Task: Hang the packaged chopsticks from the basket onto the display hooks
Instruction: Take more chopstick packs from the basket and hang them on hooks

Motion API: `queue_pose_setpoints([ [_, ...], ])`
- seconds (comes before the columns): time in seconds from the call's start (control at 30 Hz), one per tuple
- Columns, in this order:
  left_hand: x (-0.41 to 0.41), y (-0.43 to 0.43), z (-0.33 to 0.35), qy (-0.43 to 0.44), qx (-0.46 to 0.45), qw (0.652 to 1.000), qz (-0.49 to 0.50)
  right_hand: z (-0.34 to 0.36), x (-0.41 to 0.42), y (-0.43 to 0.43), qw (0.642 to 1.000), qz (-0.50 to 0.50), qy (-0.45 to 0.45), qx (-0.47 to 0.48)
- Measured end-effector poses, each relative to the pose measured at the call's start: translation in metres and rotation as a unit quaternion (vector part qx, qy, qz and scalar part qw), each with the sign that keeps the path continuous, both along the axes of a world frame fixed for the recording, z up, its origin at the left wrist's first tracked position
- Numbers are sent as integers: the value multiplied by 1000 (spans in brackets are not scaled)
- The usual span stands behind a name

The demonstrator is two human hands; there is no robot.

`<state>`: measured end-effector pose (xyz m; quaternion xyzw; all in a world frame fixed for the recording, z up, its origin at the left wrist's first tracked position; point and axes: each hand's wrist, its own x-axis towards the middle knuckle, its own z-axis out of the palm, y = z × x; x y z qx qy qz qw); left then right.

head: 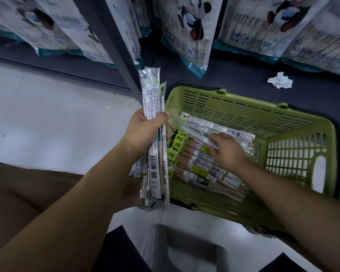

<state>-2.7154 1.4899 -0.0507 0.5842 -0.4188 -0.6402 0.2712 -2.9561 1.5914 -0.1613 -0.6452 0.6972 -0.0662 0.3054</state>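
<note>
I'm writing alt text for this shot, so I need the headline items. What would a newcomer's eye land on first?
The olive-green basket at centre right, with chopstick packs piled inside, stands out first. Next, the left hand at centre grips an upright bundle of packs beside it, while the right hand reaches onto the packs in the basket. Panda-printed bags hang along the top.

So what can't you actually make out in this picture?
Head view: the display hooks are out of frame; the top edge cuts off the hanging bags.
Head view: the right hand is motion-blurred, so whether it grips a packet in the basket is unclear.
Head view: the print on the chopstick packets in the left hand is too small to read.
Head view: the basket's lower packets are hidden under the top ones.
</note>
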Motion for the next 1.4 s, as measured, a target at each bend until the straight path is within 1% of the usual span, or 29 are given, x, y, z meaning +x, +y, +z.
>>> queue_pose_setpoints([
  [0.03,-1,0,-1,-1,1,1000,1,-4,-3,-11,1000,-7,25,0],
  [0.17,0,-3,-1,-1,0,1000,-7,-23,-5,-38,989,11,111,101],
  [0.23,-1,-3,-1,-1,-2,1000,-11,-30,-1,-42,985,-3,138,105],
  [0.33,-1,-3,-1,-1,-6,1000,-15,-35,2,-44,984,-50,153,74],
  [0.4,-2,-4,-2,0,-7,1000,-17,-35,2,-46,984,-56,154,70],
  [0.57,-2,-5,-4,8,-1,1000,-10,-32,-6,-52,983,-25,163,78],
  [0.67,-2,-5,-5,15,1,1000,-6,-30,-8,-54,978,-4,192,82],
  [0.77,-2,-5,-5,16,0,1000,-9,-27,-6,-54,974,0,198,113],
  [0.87,-2,-4,-6,13,1,1000,-5,-25,-6,-53,976,-3,170,136],
  [1.1,-4,-4,-3,6,11,1000,-4,3,-21,-47,986,-16,105,125],
  [1.17,-5,-4,0,-1,17,1000,-5,19,-22,-42,991,-10,54,120],
  [1.27,-9,-4,7,-3,28,1000,3,53,-10,-32,995,-41,-56,73],
  [1.33,-13,-1,11,-17,18,1000,-12,80,6,-32,987,-78,-133,48],
  [1.4,-20,6,20,-26,-10,999,-37,106,24,-36,975,-108,-191,27],
])
